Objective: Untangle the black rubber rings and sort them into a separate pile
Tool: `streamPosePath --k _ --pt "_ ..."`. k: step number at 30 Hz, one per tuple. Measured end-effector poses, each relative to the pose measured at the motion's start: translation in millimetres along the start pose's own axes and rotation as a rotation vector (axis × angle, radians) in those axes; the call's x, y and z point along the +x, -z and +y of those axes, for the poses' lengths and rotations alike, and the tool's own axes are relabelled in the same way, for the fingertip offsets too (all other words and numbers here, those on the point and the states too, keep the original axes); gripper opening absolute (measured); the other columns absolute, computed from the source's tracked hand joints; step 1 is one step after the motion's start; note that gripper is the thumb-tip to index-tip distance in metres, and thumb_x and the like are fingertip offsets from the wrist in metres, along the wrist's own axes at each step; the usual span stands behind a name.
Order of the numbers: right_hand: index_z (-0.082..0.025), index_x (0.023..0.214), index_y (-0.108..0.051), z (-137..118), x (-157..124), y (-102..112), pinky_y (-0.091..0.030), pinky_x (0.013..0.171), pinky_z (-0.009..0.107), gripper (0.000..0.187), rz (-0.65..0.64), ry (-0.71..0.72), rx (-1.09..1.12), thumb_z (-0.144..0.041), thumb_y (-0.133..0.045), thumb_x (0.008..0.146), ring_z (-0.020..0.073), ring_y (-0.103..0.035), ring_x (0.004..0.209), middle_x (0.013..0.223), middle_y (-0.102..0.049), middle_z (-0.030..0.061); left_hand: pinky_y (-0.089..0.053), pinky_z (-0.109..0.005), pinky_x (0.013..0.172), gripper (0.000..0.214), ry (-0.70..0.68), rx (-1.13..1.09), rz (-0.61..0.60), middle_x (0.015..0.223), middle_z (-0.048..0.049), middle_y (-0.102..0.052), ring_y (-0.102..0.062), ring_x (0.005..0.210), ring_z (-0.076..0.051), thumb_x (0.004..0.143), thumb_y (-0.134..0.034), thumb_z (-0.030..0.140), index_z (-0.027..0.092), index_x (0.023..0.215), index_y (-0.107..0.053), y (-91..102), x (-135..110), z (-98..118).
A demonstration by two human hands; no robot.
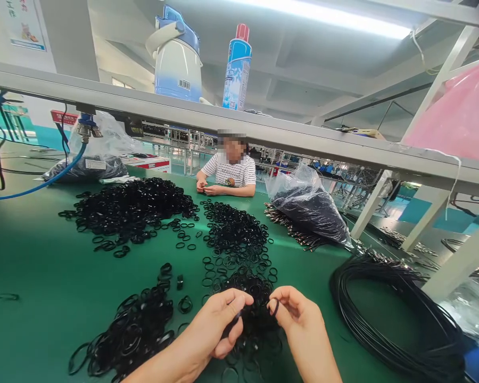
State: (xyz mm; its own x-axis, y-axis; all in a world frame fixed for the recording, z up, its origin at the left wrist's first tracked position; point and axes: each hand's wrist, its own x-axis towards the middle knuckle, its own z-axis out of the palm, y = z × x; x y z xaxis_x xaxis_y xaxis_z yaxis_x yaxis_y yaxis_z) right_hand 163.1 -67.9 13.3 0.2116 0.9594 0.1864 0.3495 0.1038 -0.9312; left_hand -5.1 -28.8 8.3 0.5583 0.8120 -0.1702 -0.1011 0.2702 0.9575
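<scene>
My right hand (301,327) pinches a thin black ring (277,307) between thumb and fingertips. Just to its left, my left hand (215,330) is curled shut around black rings (230,323), mostly hidden by the fingers. Both hands hover over a pile of loose black rings (253,284) on the green tabletop (35,298). Beside my left forearm lies a heap of thicker black bands (131,330); a small bundle of rings (184,304) sits between the two piles.
A larger black heap (131,207) lies farther left. At right are a coil of black cable (339,287) and a plastic bag (311,205). Across the table sits a person (233,173) in a striped shirt. A shelf (263,125) carries a jug (178,64) and a spray can (238,69).
</scene>
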Motion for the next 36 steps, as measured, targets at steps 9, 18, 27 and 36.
streamPosePath --k 9,18,27,36 --pt "-0.025 0.082 -0.067 -17.2 -12.3 -17.0 -0.044 0.069 0.024 0.012 -0.173 0.2 -0.144 -0.022 -0.056 0.08 0.0186 -0.059 0.086 0.092 -0.066 0.0015 -0.012 -0.016 0.029 0.056 -0.038 0.014 -0.04 0.037 0.0092 -0.042 -0.016 0.027 -0.004 0.085 -0.042 0.058 0.012 0.114 -0.056 -5.3 -3.2 0.4" --pt "-0.022 0.084 -0.061 -11.9 -13.5 -22.6 -0.045 0.07 0.022 0.012 -0.097 0.32 -0.071 -0.024 -0.05 0.083 0.0162 -0.057 0.084 0.093 -0.061 0.0022 -0.014 -0.015 0.029 0.064 0.014 0.031 -0.002 0.036 0.0076 -0.044 -0.023 0.027 -0.005 0.083 -0.037 0.065 0.011 0.111 -0.056 -7.0 -3.6 2.6" --pt "-0.02 0.075 -0.058 -8.5 -8.0 -11.0 -0.043 0.059 0.021 0.017 0.03 0.15 -0.052 -0.031 -0.049 0.085 0.014 -0.054 0.063 0.068 -0.059 -0.001 -0.012 -0.016 0.036 0.052 0.04 -0.018 -0.027 0.048 0.0057 -0.048 -0.023 0.034 -0.003 0.082 -0.045 0.061 0.015 0.103 -0.057 0.1 -1.7 -0.7" --pt "-0.019 0.085 -0.061 -1.4 -5.3 -8.3 -0.046 0.069 0.026 0.015 -0.016 0.051 0.007 -0.033 -0.054 0.082 0.018 -0.059 0.075 0.081 -0.064 0.0032 -0.009 -0.017 0.037 0.027 0.067 0.059 0.005 0.06 0.0033 -0.053 -0.029 0.037 -0.001 0.075 -0.064 0.04 0.016 0.069 -0.051 -8.9 -7.8 12.1"
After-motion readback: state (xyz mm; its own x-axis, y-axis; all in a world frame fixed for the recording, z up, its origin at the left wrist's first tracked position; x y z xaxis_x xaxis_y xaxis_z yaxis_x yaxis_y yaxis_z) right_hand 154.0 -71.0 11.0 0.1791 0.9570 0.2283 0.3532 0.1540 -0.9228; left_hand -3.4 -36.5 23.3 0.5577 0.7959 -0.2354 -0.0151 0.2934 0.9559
